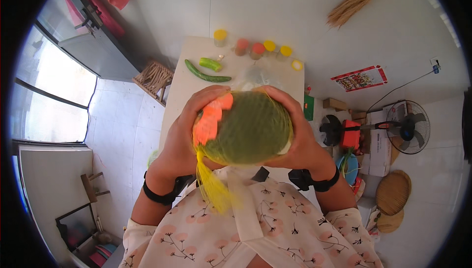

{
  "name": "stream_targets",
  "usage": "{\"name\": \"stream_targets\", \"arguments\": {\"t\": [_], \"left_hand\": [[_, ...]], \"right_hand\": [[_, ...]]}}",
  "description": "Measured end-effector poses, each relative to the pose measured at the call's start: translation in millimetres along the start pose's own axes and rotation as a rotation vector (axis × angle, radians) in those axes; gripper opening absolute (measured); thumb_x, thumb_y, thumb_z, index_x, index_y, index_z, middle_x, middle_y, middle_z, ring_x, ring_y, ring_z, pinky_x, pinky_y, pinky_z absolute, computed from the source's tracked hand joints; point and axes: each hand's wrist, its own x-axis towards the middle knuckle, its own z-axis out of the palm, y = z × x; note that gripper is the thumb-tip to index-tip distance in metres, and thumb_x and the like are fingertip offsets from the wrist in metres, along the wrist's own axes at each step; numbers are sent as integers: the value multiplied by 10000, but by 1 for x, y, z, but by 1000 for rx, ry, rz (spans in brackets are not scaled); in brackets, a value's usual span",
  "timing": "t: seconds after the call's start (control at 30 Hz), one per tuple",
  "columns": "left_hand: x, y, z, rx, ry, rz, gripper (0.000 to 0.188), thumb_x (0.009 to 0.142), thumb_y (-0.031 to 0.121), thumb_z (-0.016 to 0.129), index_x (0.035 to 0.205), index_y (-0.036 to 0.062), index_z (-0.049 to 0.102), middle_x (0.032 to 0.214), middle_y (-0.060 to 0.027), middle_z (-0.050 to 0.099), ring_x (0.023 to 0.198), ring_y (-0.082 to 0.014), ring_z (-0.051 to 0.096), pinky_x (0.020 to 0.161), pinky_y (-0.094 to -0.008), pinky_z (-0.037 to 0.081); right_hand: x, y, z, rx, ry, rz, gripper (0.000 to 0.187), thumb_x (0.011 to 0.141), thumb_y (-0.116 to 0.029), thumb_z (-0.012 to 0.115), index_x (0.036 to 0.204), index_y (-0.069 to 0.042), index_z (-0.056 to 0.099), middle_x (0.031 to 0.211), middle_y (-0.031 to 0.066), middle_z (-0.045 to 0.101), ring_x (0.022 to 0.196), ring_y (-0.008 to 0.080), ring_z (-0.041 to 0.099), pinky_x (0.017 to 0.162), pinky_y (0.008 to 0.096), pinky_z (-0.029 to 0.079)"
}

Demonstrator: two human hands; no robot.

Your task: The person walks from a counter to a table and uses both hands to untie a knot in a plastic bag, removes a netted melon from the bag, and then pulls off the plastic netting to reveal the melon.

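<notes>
A green netted bundle (250,128) is held up in front of the person's chest, above the near part of the tabletop (189,91). The yellow net (285,113) is a container for one big, dark green, rounded thing, and an orange label (209,123) covers its left end. On the far side of the tabletop stand jars with yellow lids (220,38) and jars with red lids (257,50); the red-lidded ones seem to hold something brown, the rest is too small to tell. A clear plastic bag (258,77) lies behind the bundle, its content unclear.

The left hand (183,128) grips the left end, and the right hand (301,133) grips the right end. The fingers of both are opened wide and curved around the bundle, pressing it from two sides; how they are placed underneath, I cannot tell.

The long axis of the bundle goes from left to right, roughly level. The net's loose yellow tail (209,184) hangs from its left end toward the near side.
</notes>
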Motion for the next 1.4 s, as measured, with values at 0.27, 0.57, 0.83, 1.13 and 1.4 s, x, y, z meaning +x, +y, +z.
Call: {"name": "stream_targets", "arguments": {"t": [0.27,0.57,0.83,1.13,1.4], "left_hand": [[2,28,19,247,31,562,616,723,63,808,1259,65,505,1302,-190,524,1220,-402,534,999,-450,473],[1,41,22,288,-34,808,434,720,77,759,1123,144,615,1281,-138,568,1226,-426,530,1016,-488,467],[4,47,27,207,-100,824,419,742,89,747,1129,190,621,1331,-154,551,1238,-457,509,1036,-516,439],[-9,14,33,-201,-61,206,1111,607,364,927,1458,-1,314,1432,-147,424,1344,-258,409,1109,-369,327],[-16,15,27,-609,-66,-245,710,920,315,644,1471,13,314,1372,-118,496,1280,-221,474,1079,-355,379]], "right_hand": [[-26,-22,1,-239,187,-484,694,694,-99,839,1282,-144,473,1425,182,417,1302,458,422,1051,516,382],[-53,-41,-3,-214,230,-508,628,800,-236,719,1349,-97,446,1470,219,345,1309,447,421,1068,502,385],[-67,-35,-7,183,185,-354,641,880,-345,625,1402,-36,418,1513,254,273,1318,430,421,1085,482,384],[-45,-57,-15,-479,154,-185,662,934,-438,592,1417,-14,431,1364,287,479,1163,419,570,984,403,461],[-29,-61,-8,-466,187,42,405,999,-253,521,1319,-5,542,1122,209,639,957,345,639,811,365,517]]}}
